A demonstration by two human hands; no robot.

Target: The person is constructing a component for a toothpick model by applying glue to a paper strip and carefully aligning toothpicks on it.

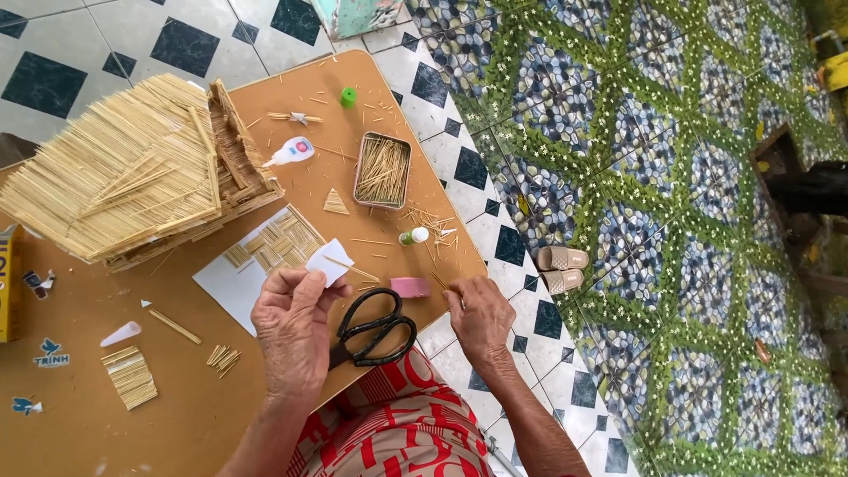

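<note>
Toothpick lies across a small paper scrap pinched in our left hand fingers above the table; light, brittle, best gripped mid-length. Right hand fingers pinch another stick.

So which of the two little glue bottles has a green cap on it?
The small bottle below the metal tin of sticks, near the table's right edge. The white one by the stick house is uncapped.

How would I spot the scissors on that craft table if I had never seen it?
Start at the brown table with the big stick-built model house. Go to its near edge, between the person's left hand and right hand. The scissors lie there: the only black thing, with two large loop handles, beside a pink tape roll.
</note>
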